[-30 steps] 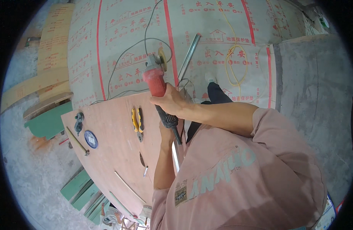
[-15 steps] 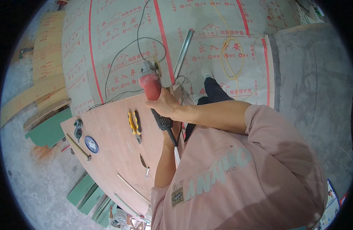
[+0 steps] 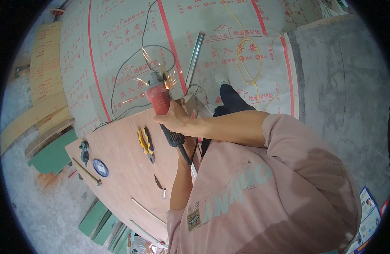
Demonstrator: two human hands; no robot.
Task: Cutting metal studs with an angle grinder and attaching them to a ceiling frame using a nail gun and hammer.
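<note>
My right hand (image 3: 174, 118) is wrapped round the red and black body of an angle grinder (image 3: 158, 100). Orange sparks (image 3: 169, 80) spray from around the grinder's head, past the board's edge. Beneath the tool's rear end, my left hand (image 3: 189, 143) shows only in part; its fingers are hidden. A pale narrow strip (image 3: 193, 170) shows by my left wrist, and what it belongs to is unclear. On the pinkish wooden board (image 3: 118, 148) lie yellow-and-black pliers (image 3: 145, 143), a hammer (image 3: 86, 170), a round blue disc (image 3: 100, 168) and a small serrated blade (image 3: 157, 182).
A metal channel (image 3: 195, 59) lies on the printed floor covering, near my foot (image 3: 221, 79). A black cord (image 3: 114, 86) loops behind the grinder, and a yellow cord (image 3: 238, 63) coils farther right. Green boards (image 3: 55, 152) lie at left. Another person (image 3: 139, 245) is partly visible at the bottom.
Sparks now fly from the grinder's head, where none showed before. The grinder and my right hand sit slightly farther left in the picture, as the whole view has shifted a little.
</note>
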